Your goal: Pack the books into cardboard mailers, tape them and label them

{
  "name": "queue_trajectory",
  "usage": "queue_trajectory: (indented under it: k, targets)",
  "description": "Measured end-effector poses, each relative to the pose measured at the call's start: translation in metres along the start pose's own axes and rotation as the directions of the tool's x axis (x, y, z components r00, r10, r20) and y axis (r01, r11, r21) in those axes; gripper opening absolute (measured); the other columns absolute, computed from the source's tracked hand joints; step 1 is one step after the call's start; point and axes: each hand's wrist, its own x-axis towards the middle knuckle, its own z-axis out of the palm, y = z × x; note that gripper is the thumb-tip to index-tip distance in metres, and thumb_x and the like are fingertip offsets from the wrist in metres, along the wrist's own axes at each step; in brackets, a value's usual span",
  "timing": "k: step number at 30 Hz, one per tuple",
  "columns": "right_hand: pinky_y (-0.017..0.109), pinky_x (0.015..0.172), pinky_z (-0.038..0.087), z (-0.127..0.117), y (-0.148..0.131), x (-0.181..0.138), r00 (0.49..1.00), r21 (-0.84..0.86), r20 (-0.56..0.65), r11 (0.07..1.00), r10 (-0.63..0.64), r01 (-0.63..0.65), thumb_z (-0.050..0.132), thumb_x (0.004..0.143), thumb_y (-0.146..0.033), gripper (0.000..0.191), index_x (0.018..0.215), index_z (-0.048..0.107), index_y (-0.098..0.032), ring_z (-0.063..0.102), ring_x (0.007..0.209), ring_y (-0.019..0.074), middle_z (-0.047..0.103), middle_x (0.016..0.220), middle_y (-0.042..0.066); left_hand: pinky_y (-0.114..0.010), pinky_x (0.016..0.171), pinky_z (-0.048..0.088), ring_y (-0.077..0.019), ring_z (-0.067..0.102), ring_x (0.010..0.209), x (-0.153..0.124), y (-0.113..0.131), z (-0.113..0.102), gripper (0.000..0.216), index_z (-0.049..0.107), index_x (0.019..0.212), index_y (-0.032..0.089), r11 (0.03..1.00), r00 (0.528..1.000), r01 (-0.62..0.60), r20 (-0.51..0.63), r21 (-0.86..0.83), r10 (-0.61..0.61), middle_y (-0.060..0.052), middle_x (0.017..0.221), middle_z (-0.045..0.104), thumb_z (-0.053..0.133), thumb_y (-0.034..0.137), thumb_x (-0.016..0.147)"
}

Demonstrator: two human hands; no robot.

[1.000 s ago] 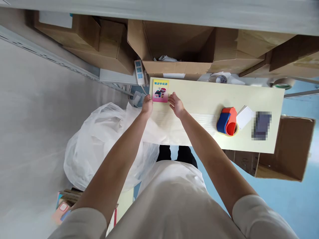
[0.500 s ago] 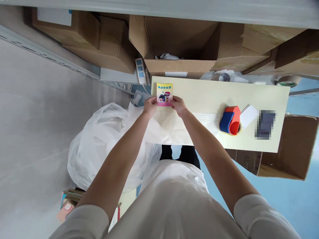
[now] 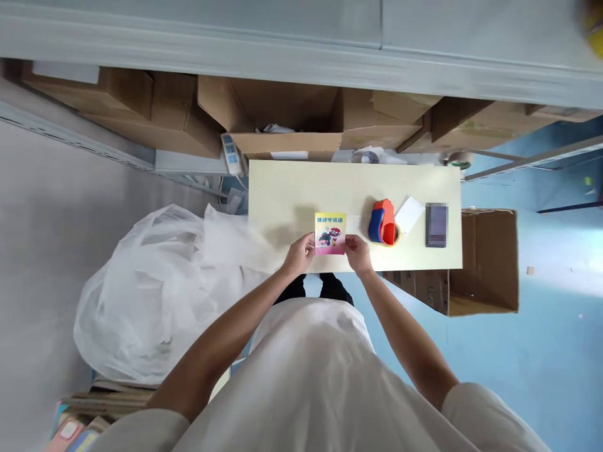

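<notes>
A small yellow and pink booklet (image 3: 330,234) with cartoon figures and Chinese characters on its cover is held between both hands, above the front part of the cream table (image 3: 287,182). My left hand (image 3: 300,254) pinches its left edge, thumb and fingers closed. On the opposite edge, my right hand (image 3: 358,253) grips it near the lower corner. To the right of that hand stands a red and blue tape dispenser (image 3: 384,223). White cards (image 3: 409,214) lie beside the dispenser, and a dark, blurred-out rectangular object (image 3: 437,225) rests farther right.
Cardboard boxes, one open (image 3: 287,143), line the shelf behind the table. A power strip (image 3: 232,154) sits by the table's back left corner. Crumpled white plastic wrapping (image 3: 155,295) bulges on the left. Another open carton (image 3: 485,263) stands at the right end. Tape rolls (image 3: 460,161) lie behind.
Both hands have drawn the booklet back from the table's rear edge toward my body, still gripping its sides. The whole view has shifted, with more of the shelf above and the floor at right showing.
</notes>
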Motion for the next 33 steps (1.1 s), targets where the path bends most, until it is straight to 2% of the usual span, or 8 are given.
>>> queue_trajectory:
  k: [3, 7, 14, 19, 22, 25, 28, 33]
  targets:
    - [0.033, 0.067, 0.051, -0.026, 0.033, -0.014, 0.994, -0.081, -0.071, 0.993, 0.086, -0.092, 0.057, 0.067, -0.030, 0.024, 0.087, 0.060, -0.017, 0.064, 0.071, 0.0181, 0.069, 0.081, 0.006, -0.029, 0.073, 0.054, -0.0138, 0.062, 0.074, -0.009, -0.002, 0.045, 0.052, 0.051, 0.126, 0.017, 0.997, 0.998, 0.046, 0.045, 0.055, -0.049, -0.006, 0.095, 0.065, 0.055, 0.008, 0.075]
    - [0.033, 0.069, 0.051, -0.047, 0.050, -0.008, 0.991, -0.211, -0.101, 0.972, 0.087, -0.107, 0.056, 0.068, -0.027, 0.021, 0.086, 0.061, -0.018, 0.064, 0.069, 0.0179, 0.070, 0.081, 0.006, -0.031, 0.076, 0.054, -0.0149, 0.062, 0.076, -0.001, -0.003, 0.078, 0.058, 0.049, 0.129, 0.018, 0.990, 0.994, 0.065, 0.081, 0.128, -0.076, -0.006, 0.096, 0.063, 0.056, 0.007, 0.073]
    - [0.035, 0.077, 0.049, -0.051, 0.066, 0.013, 0.996, -0.441, -0.088, 0.898, -0.021, -0.020, 0.052, 0.070, -0.019, 0.020, 0.087, 0.063, -0.018, 0.061, 0.073, 0.0191, 0.066, 0.082, 0.006, -0.039, 0.089, 0.049, -0.0245, 0.056, 0.103, 0.010, -0.001, 0.089, 0.053, 0.046, 0.129, 0.014, 0.913, 0.991, -0.012, 0.129, 0.408, -0.045, -0.014, 0.115, 0.054, 0.054, 0.008, 0.076]
    - [0.043, 0.090, 0.043, -0.050, 0.080, -0.004, 0.965, -0.522, -0.186, 0.850, -0.187, 0.064, 0.052, 0.073, -0.021, 0.035, 0.107, 0.056, -0.016, 0.054, 0.099, 0.0254, 0.059, 0.104, 0.013, -0.042, 0.091, 0.046, -0.0291, 0.046, 0.114, -0.007, 0.016, 0.093, 0.054, 0.040, 0.132, 0.015, 0.743, 0.976, -0.199, 0.196, 0.640, 0.093, -0.016, 0.124, 0.046, 0.051, 0.014, 0.080]
    - [0.047, 0.098, 0.037, -0.050, 0.083, -0.018, 0.954, -0.541, -0.206, 0.838, -0.216, 0.073, 0.052, 0.073, -0.020, 0.048, 0.120, 0.047, -0.013, 0.046, 0.114, 0.0283, 0.052, 0.118, 0.018, -0.040, 0.089, 0.046, -0.0280, 0.045, 0.113, -0.013, 0.021, 0.098, 0.050, 0.043, 0.129, 0.019, 0.690, 0.967, -0.221, 0.249, 0.689, 0.061, -0.013, 0.124, 0.046, 0.052, 0.015, 0.079]
    - [0.049, 0.102, 0.032, -0.046, 0.081, -0.021, 0.967, -0.530, -0.193, 0.847, -0.165, 0.039, 0.054, 0.070, -0.019, 0.061, 0.129, 0.037, -0.010, 0.040, 0.122, 0.0305, 0.045, 0.127, 0.022, -0.041, 0.089, 0.045, -0.0282, 0.045, 0.113, -0.013, 0.018, 0.100, 0.053, 0.041, 0.131, 0.020, 0.681, 0.964, -0.202, 0.267, 0.704, 0.010, -0.013, 0.126, 0.045, 0.051, 0.014, 0.079]
    - [0.046, 0.098, 0.037, -0.041, 0.077, -0.012, 0.977, -0.449, -0.211, 0.891, -0.039, -0.061, 0.057, 0.068, -0.021, 0.068, 0.132, 0.033, -0.012, 0.044, 0.119, 0.0300, 0.047, 0.125, 0.021, -0.044, 0.091, 0.042, -0.0314, 0.043, 0.115, -0.012, 0.013, 0.100, 0.053, 0.042, 0.131, 0.018, 0.710, 0.960, -0.210, 0.278, 0.673, 0.020, -0.015, 0.129, 0.044, 0.052, 0.015, 0.079]
    - [0.041, 0.076, 0.047, -0.045, 0.072, 0.011, 0.964, -0.308, -0.167, 0.918, 0.206, -0.250, 0.067, 0.061, -0.038, 0.050, 0.105, 0.052, -0.020, 0.059, 0.089, 0.0269, 0.063, 0.092, 0.008, -0.046, 0.092, 0.041, -0.0335, 0.042, 0.118, -0.012, 0.008, 0.097, 0.057, 0.042, 0.132, 0.017, 0.776, 0.959, -0.202, 0.281, 0.597, 0.034, -0.017, 0.130, 0.043, 0.055, 0.013, 0.077]
